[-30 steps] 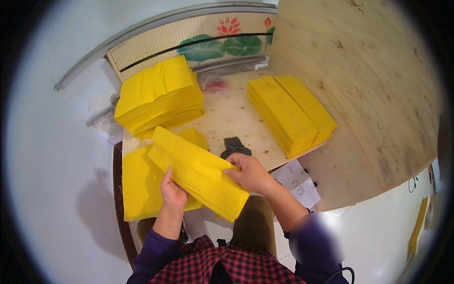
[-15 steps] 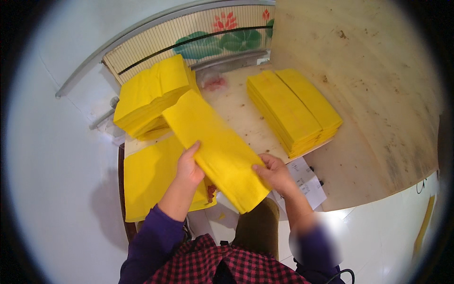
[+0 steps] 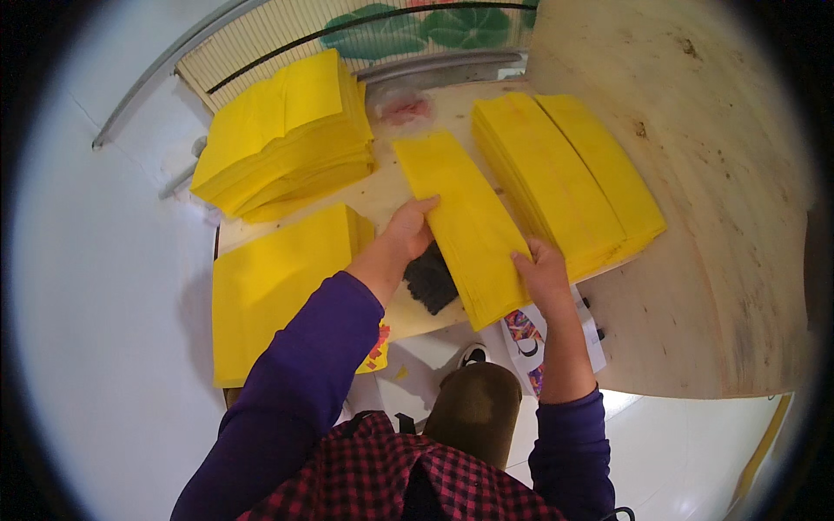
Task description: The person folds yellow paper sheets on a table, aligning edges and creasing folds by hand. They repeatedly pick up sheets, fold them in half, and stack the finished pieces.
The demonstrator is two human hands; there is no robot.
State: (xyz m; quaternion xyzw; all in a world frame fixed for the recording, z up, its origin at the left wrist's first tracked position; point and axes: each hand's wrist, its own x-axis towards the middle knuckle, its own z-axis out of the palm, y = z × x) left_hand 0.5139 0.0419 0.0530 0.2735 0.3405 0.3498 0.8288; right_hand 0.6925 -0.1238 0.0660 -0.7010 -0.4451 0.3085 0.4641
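Observation:
I hold a long folded yellow cloth [image 3: 465,230], slanted above the table, between both hands. My left hand [image 3: 408,227] grips its left edge, thumb on top. My right hand [image 3: 547,276] is closed on the right edge near the lower end, thumb also on top. Just right of the cloth lie two side-by-side stacks of folded yellow cloths [image 3: 556,178]. A taller, uneven pile of yellow cloth [image 3: 278,117] stands at the far left. Closer to me on the left is a stack of wider yellow sheets [image 3: 278,286], partly behind my left forearm.
A dark grey item [image 3: 432,280] lies on the wooden table [image 3: 387,187] beneath the held cloth. Reddish stuff in clear plastic [image 3: 404,107] sits at the back. An upright wooden board [image 3: 695,191] borders the right; a slatted painted panel [image 3: 261,52] stands behind.
Both hands have carried the folded cloth rightward and away from me, toward the right stacks. The dark grey item has come into view. The whole view has shifted slightly.

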